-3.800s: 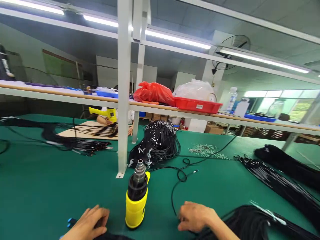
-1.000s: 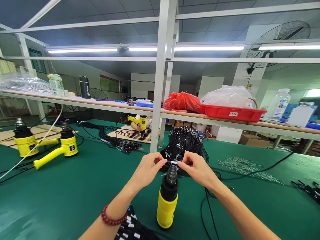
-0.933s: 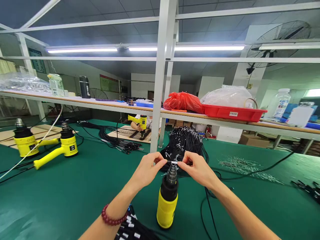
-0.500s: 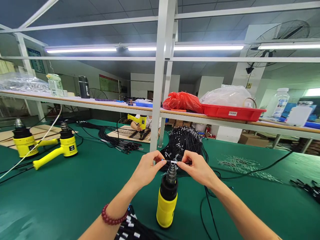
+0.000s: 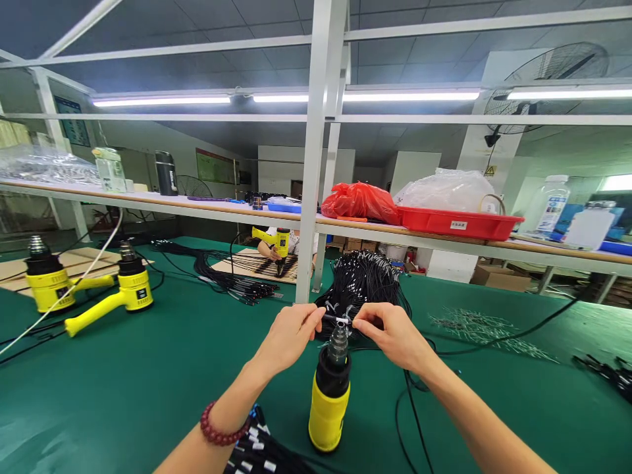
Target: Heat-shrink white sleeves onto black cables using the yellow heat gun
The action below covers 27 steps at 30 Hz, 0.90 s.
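Between my two hands a thin black cable (image 5: 332, 318) with a white sleeve (image 5: 342, 320) is stretched level. My left hand (image 5: 292, 334) pinches its left end, and my right hand (image 5: 388, 331) pinches it just right of the sleeve. Right below the sleeve is the metal nozzle of an upright yellow and black heat gun (image 5: 330, 408); I cannot tell how small the gap is. Behind the hands lies a large bundle of black cables (image 5: 368, 283) with white ends. More black cables with white tags (image 5: 257, 446) lie near my left forearm.
Two more heat guns (image 5: 135, 286) stand at the left. Thin clear pieces (image 5: 484, 329) lie scattered at the right. A white post (image 5: 310, 158) rises ahead, beside a shelf with a red tray (image 5: 459, 224). Across the table a co-worker's hand (image 5: 269, 250) holds another heat gun (image 5: 281, 245).
My left fingers have shifted and rolled on the cable end, covering the blue tip seen before. The sleeve stays over the nozzle, and my right hand has moved only slightly.
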Tool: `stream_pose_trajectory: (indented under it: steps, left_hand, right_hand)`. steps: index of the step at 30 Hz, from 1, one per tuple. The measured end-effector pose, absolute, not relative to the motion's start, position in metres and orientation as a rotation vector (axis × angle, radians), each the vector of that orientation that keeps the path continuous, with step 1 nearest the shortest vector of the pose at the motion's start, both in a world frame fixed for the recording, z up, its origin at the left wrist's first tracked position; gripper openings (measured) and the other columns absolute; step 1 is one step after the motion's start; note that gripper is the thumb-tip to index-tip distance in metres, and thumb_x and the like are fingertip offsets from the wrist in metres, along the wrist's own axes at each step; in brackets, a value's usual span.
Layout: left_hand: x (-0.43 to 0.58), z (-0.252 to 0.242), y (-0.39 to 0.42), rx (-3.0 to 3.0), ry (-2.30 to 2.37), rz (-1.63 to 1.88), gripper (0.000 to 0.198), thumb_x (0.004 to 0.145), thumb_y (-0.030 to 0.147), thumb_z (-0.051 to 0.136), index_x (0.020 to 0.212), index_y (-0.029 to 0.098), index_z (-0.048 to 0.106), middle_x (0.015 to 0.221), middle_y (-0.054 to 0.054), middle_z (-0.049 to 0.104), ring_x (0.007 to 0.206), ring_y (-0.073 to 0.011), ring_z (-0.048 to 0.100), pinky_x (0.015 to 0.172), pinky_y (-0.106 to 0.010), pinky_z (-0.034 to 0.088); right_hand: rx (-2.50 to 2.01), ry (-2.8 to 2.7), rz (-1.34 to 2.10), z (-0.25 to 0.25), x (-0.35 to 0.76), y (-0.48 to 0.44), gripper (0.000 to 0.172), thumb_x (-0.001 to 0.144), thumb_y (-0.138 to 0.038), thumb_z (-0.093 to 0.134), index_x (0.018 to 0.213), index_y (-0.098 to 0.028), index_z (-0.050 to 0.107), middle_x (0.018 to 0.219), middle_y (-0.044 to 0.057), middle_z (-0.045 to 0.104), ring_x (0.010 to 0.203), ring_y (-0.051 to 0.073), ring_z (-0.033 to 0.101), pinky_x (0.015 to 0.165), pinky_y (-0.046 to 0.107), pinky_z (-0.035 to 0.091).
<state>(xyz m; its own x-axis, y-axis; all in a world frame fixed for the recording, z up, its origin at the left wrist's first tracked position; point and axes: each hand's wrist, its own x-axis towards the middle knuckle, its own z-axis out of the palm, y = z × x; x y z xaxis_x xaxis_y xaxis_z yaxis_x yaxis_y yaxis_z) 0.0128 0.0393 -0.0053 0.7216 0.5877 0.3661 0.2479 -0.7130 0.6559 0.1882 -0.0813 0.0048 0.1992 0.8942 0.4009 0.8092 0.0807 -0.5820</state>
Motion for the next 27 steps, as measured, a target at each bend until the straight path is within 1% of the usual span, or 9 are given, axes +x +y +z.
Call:
stream_pose_trajectory:
  steps: [8,10,14,16,21,23,27]
  left_hand:
    - [0.0124,-0.0043,0.0368,2.208,0.549,0.770,0.026,0.087,0.038,0.049,0.070,0.019,0.055,0.065,0.002,0.056,0.061,-0.0142,0.049,0.056,-0.024,0.034]
    - [0.0128,-0.0047,0.0369,2.197,0.565,0.766,0.027,0.087,0.040,0.049,0.070,0.018,0.055,0.065,0.002,0.057,0.061,-0.0143,0.049,0.056,-0.024,0.034]
    - [0.0144,-0.0079,0.0388,2.201,0.606,0.780,0.042,0.090,0.049,0.043,0.066,0.018,0.057,0.059,0.001,0.055,0.058,-0.0148,0.050,0.055,-0.025,0.035]
    - [0.0148,-0.0093,0.0394,2.197,0.600,0.804,0.043,0.090,0.049,0.043,0.064,0.017,0.057,0.059,0.001,0.055,0.057,-0.0147,0.051,0.055,-0.025,0.035]
    - [0.0146,-0.0074,0.0379,2.175,0.583,0.838,0.035,0.088,0.043,0.049,0.067,0.017,0.059,0.062,0.000,0.059,0.060,-0.0151,0.052,0.055,-0.024,0.037]
    - [0.0146,-0.0054,0.0373,2.180,0.591,0.844,0.031,0.087,0.041,0.051,0.068,0.017,0.060,0.064,-0.001,0.060,0.061,-0.0153,0.052,0.054,-0.024,0.037]
    - [0.0148,-0.0038,0.0370,2.205,0.613,0.865,0.024,0.084,0.036,0.054,0.072,0.017,0.063,0.070,-0.001,0.063,0.063,-0.0152,0.051,0.054,-0.025,0.034]
  right_hand:
    - [-1.726,-1.557,0.169,0.0019,0.1898,-0.0786,0.015,0.081,-0.025,0.058,0.068,-0.019,0.063,0.064,-0.002,0.062,0.059,0.013,0.052,0.056,0.024,0.036]
    - [-1.725,-1.550,0.166,0.0015,0.1893,-0.0777,0.015,0.080,-0.025,0.058,0.068,-0.019,0.063,0.064,-0.001,0.063,0.060,0.013,0.052,0.056,0.024,0.036]
    - [-1.722,-1.554,0.159,0.0028,0.1879,-0.0792,0.016,0.081,-0.025,0.058,0.067,-0.019,0.063,0.065,-0.001,0.063,0.060,0.013,0.053,0.057,0.024,0.036]
    - [-1.738,-1.568,0.151,0.0045,0.1873,-0.0811,0.017,0.082,-0.026,0.057,0.069,-0.019,0.065,0.067,-0.001,0.065,0.061,0.014,0.054,0.057,0.025,0.036]
    - [-1.799,-1.647,0.094,0.0083,0.1871,-0.0837,0.030,0.089,-0.032,0.050,0.070,-0.019,0.068,0.064,0.001,0.065,0.058,0.015,0.051,0.055,0.027,0.033]
    - [-1.798,-1.647,0.098,0.0084,0.1876,-0.0833,0.030,0.089,-0.032,0.050,0.069,-0.018,0.068,0.064,0.001,0.065,0.058,0.015,0.051,0.055,0.027,0.033]
    - [-1.782,-1.609,0.122,0.0073,0.1886,-0.0810,0.024,0.086,-0.029,0.054,0.069,-0.018,0.067,0.068,0.001,0.067,0.060,0.014,0.054,0.056,0.026,0.034]
